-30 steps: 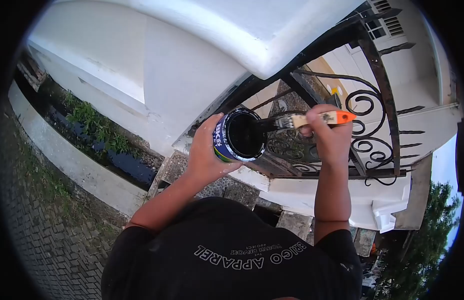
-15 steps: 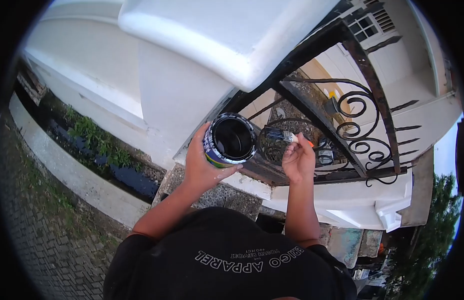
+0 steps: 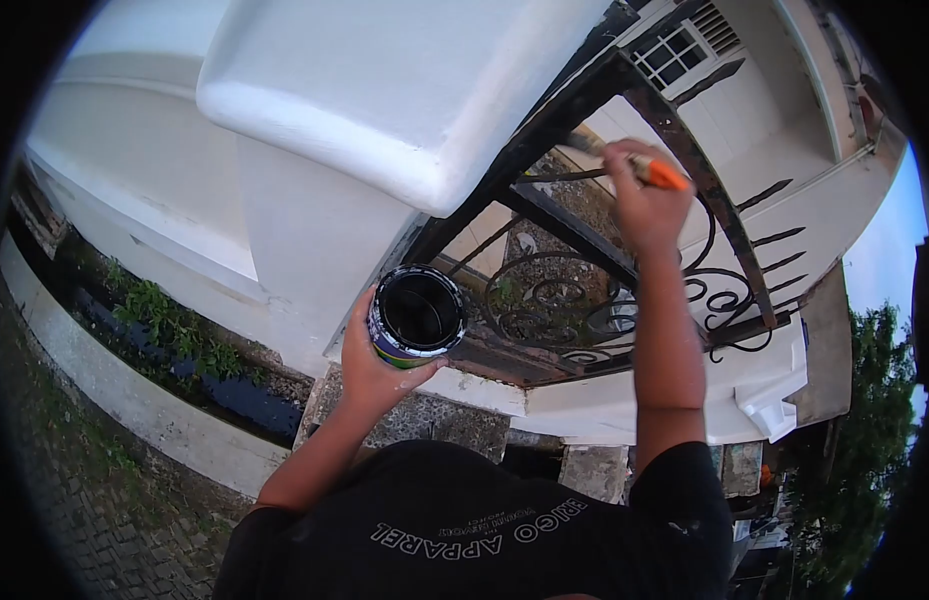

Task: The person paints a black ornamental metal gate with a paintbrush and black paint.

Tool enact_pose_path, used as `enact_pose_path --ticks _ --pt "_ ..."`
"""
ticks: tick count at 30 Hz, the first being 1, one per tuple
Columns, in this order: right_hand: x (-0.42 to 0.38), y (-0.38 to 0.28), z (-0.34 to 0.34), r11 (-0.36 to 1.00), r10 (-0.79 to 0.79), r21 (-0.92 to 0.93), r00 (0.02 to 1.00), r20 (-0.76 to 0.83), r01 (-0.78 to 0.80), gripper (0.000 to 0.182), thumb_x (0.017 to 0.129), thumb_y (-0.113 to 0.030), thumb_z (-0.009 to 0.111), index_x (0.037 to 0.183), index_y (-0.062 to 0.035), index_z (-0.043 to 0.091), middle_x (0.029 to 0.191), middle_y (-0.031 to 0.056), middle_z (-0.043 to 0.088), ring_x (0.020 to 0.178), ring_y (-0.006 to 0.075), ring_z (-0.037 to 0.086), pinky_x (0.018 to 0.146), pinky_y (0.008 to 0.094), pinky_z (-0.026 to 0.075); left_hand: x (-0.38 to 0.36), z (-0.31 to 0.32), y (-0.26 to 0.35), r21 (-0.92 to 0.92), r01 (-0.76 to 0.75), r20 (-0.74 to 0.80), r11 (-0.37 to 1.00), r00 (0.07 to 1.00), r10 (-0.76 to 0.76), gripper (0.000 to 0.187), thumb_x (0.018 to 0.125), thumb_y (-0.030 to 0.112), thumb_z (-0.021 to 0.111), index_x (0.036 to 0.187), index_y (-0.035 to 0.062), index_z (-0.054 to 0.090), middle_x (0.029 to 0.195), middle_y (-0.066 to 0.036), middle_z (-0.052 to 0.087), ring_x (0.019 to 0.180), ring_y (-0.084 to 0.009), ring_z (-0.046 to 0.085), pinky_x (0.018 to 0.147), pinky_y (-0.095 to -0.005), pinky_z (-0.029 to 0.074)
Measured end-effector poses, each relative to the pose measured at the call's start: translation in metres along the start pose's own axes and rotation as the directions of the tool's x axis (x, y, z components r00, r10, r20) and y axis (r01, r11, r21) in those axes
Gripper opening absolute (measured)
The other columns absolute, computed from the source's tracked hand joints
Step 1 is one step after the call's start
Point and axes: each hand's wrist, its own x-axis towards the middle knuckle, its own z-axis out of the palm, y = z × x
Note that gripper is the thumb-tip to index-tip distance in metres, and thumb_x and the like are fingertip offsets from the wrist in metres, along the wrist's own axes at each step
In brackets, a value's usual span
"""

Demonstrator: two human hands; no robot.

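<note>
"Gate (image 3: 582,98), where is it?"

"Ahead, toward the right of the view, beside the white masonry (image 3: 344,95). Its frame is dark, with brownish patches on the spiked bar (image 3: 722,190). Curled scrollwork (image 3: 559,297) fills part of it."

"What lies off to the left?"

"A narrow channel (image 3: 229,392) of dark water, with a leafy plant (image 3: 169,320) growing along it."

"And the hands?"

"The left hand (image 3: 374,368) is spread wide around the side of a paint can (image 3: 418,353). That can is open, held near the gate's lower left part; its inside is dark, and pale smears mark the rim."

"How about the right?"

"The right hand (image 3: 646,195) is closed narrowly on a paintbrush (image 3: 639,168), raised over the gate. The handle's orange end points right, while the bristles point left, toward the thick upper bar."

"Touching it?"

"I can't tell; the bristles are blurred."
</note>
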Motion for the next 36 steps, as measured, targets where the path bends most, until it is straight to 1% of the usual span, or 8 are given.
enact_pose_path --ticks 4,8,11,16,21,28,33,36 --pt "0.051 -0.035 -0.038 0.973 -0.157 -0.19 0.979 -0.126 0.131 0.005 0.088 -0.009 0.078 0.092 -0.0064 0.078 0.084 0.0042 0.075 0.074 0.0127 0.07 0.066 0.0269 0.056 0.001 -0.002 -0.002 0.002 -0.028 -0.003 1.0 1.0 0.028 0.115 0.056 0.027 0.1 0.147 -0.0008 0.036 0.136 -0.02 0.054 0.127 -0.0314 0.056 0.109 -0.042 0.044" --pt "0.028 -0.029 -0.022 0.456 -0.676 -0.534 0.668 0.313 0.712 0.018 0.08 -0.003 0.074 0.095 -0.0116 0.075 0.084 0.0046 0.07 0.068 0.0203 0.066 0.059 0.0341 0.054 0.001 -0.005 -0.003 0.031 -0.018 -0.003 0.999 1.0 0.018 0.114 0.056 0.028 0.099 0.146 -0.0005 0.036 0.136 -0.021 0.054 0.127 -0.0328 0.057 0.109 -0.0426 0.044" --pt "-0.037 -0.015 0.029 0.496 -0.609 -0.352 0.607 0.511 0.794 0.016 0.078 -0.01 0.074 0.094 -0.0113 0.073 0.075 0.0016 0.062 0.063 0.0179 0.063 0.051 0.0328 0.051 0.0 -0.011 -0.01 0.058 -0.043 -0.001 0.997 0.999 0.043 0.114 0.056 0.029 0.099 0.146 -0.0004 0.036 0.136 -0.021 0.054 0.127 -0.0337 0.057 0.109 -0.0429 0.044" --pt "-0.041 -0.015 0.014 0.748 -0.517 -0.215 0.755 0.403 0.627 0.015 0.08 -0.007 0.077 0.094 -0.0103 0.074 0.079 0.0045 0.069 0.066 0.0208 0.068 0.056 0.0335 0.055 0.0 -0.007 -0.006 0.054 -0.039 0.006 0.998 0.999 0.039 0.115 0.056 0.029 0.099 0.147 -0.0007 0.036 0.136 -0.022 0.054 0.128 -0.0345 0.056 0.109 -0.0435 0.045" --pt "0.032 -0.05 -0.026 0.63 -0.629 -0.523 0.772 0.09 0.574 0.014 0.08 -0.006 0.081 0.091 -0.0094 0.073 0.078 0.0068 0.069 0.067 0.0218 0.068 0.057 0.0323 0.054 -0.002 -0.006 -0.009 0.023 -0.024 0.018 0.999 1.0 0.024 0.116 0.056 0.029 0.1 0.147 -0.0007 0.035 0.136 -0.022 0.053 0.128 -0.0351 0.056 0.109 -0.0441 0.044" --pt "-0.002 -0.024 0.003 0.645 -0.519 -0.341 0.72 0.462 0.684 0.013 0.078 -0.007 0.075 0.09 -0.013 0.073 0.073 0.0032 0.064 0.064 0.0203 0.065 0.055 0.0323 0.053 -0.005 -0.009 -0.012 0.07 -0.012 0.046 0.997 0.999 0.008 0.117 0.056 0.029 0.1 0.148 0.0001 0.034 0.139 -0.022 0.05 0.13 -0.0355 0.053 0.11 -0.0448 0.043" --pt "0.076 -0.065 -0.051 0.647 -0.533 -0.589 0.839 0.104 0.484 0.013 0.081 0.001 0.076 0.091 -0.0063 0.075 0.085 0.0083 0.074 0.072 0.0186 0.071 0.062 0.0302 0.056 -0.006 -0.007 -0.014 0.109 -0.036 0.056 0.993 0.998 0.03 0.118 0.056 0.03 0.1 0.149 -0.0003 0.034 0.138 -0.023 0.05 0.129 -0.0359 0.054 0.11 -0.045 0.043" --pt "0.049 -0.036 -0.031 0.399 -0.658 -0.523 0.632 0.409 0.753 0.019 0.078 -0.004 0.075 0.096 -0.009 0.073 0.086 0.0063 0.072 0.071 0.021 0.069 0.059 0.0341 0.055 -0.007 -0.006 -0.013 0.08 -0.028 0.063 0.996 0.998 0.023 0.118 0.056 0.031 0.1 0.149 -0.0003 0.034 0.138 -0.023 0.05 0.129 -0.036 0.054 0.11 -0.0451 0.043"
